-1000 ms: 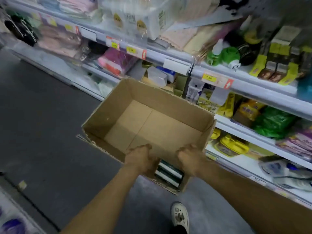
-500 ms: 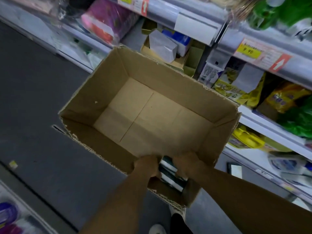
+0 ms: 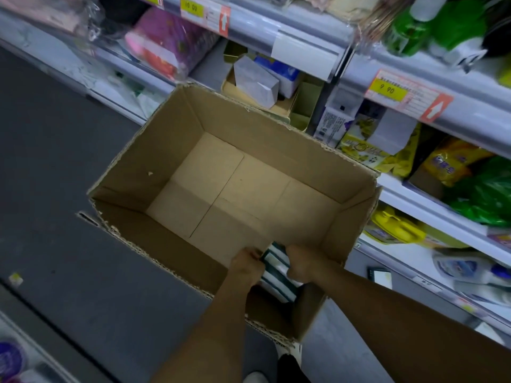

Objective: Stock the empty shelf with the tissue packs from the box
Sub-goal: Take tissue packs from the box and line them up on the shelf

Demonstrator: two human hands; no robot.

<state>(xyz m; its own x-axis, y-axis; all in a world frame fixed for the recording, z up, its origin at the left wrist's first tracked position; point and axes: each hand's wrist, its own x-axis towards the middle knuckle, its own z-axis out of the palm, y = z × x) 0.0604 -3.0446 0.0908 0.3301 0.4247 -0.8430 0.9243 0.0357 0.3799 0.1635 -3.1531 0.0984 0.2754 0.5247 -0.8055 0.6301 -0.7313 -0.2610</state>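
Note:
A large open cardboard box [image 3: 154, 150] stands on the dark floor in front of the shelves. Most of its bottom is bare. In its near right corner lie green-and-white tissue packs [image 3: 278, 268], partly hidden by my hands. My left hand [image 3: 246, 268] grips the left side of the packs with curled fingers. My right hand [image 3: 302, 262] grips their right side. Both forearms reach down into the box.
Store shelves [image 3: 312, 42] with price tags run along the right, crowded with packs, bottles and small boxes. A shelf bay behind the box holds a tray with a grey pack [image 3: 255, 81]. Dark floor [image 3: 55, 189] lies to the left. My shoe [image 3: 255, 378] shows below.
The view has dropped closer to the box and shelves. Both hands stay on the tissue packs in the near corner, now pressed closer around them.

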